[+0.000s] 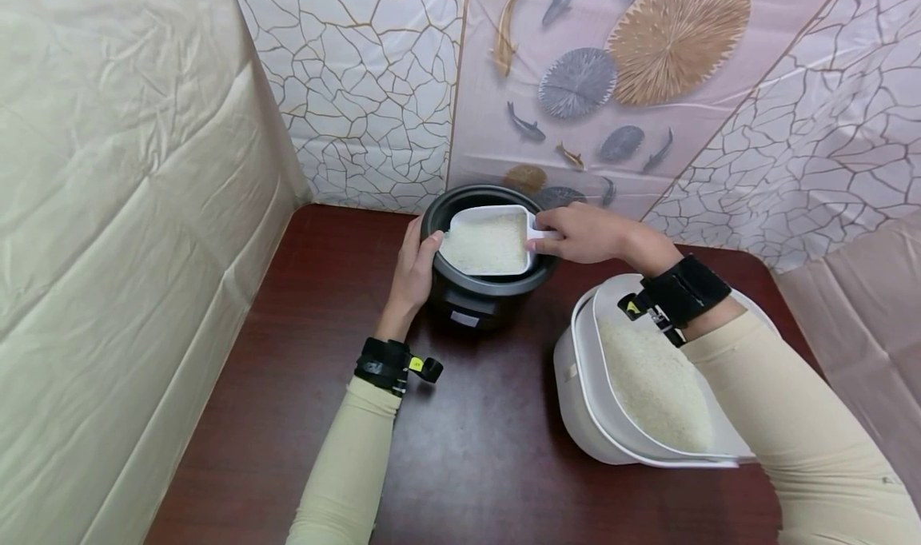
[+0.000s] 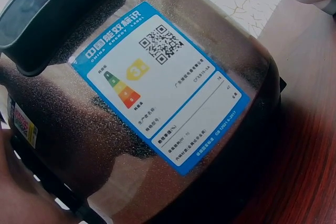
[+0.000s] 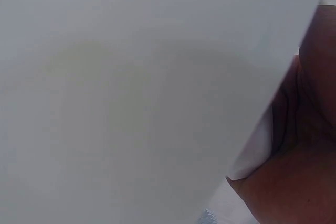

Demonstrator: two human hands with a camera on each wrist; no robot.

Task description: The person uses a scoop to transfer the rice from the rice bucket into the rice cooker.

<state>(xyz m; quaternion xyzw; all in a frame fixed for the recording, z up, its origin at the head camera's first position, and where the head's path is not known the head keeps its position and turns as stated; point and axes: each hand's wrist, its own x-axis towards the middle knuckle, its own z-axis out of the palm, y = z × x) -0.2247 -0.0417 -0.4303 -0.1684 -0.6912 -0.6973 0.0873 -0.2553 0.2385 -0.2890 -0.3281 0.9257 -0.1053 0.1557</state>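
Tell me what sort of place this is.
Probably a makeshift booth set up for kitchen work: creased cream sheeting and white, gold-crackled sheeting border a glossy reddish-brown table bearing a round, dark rice cooker.

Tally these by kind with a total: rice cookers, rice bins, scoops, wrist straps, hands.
Rice cooker: 1
Rice bin: 1
Scoop: 1
Wrist straps: 2, left strap and right strap
Hands: 2, left hand and right hand
Total: 7
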